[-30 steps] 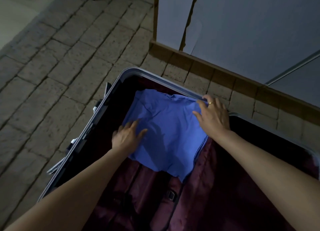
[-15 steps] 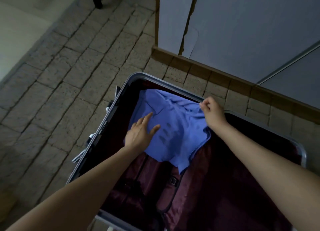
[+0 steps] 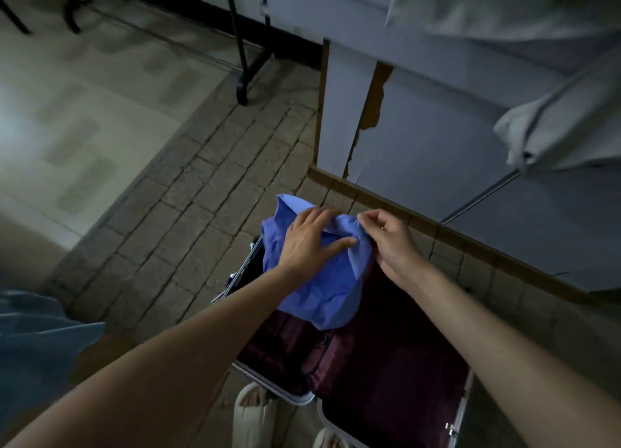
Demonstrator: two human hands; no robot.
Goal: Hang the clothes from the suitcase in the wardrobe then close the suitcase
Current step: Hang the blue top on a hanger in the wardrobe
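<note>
A blue shirt (image 3: 322, 293) hangs crumpled above the open suitcase (image 3: 396, 363), which has a dark red lining and a silver rim. My left hand (image 3: 309, 239) lies over the top of the shirt with fingers spread, thumb pointing right. My right hand (image 3: 386, 239) pinches the shirt's upper right edge between thumb and curled fingers. The shirt's lower part droops over the suitcase's far left half. Grey wardrobe panels (image 3: 420, 125) with a wooden base strip stand behind the suitcase.
Pale garments (image 3: 554, 138) hang at the upper right. A black metal stand leg (image 3: 242, 61) rises from the floor at top centre. Stone tile floor (image 3: 188, 219) lies left of the suitcase. My feet in light slippers (image 3: 252, 417) are at its near edge.
Both hands have lifted the blue shirt up out of the suitcase and bunched it. The view has pulled back and upward, showing more floor, the wardrobe and hanging garments.
</note>
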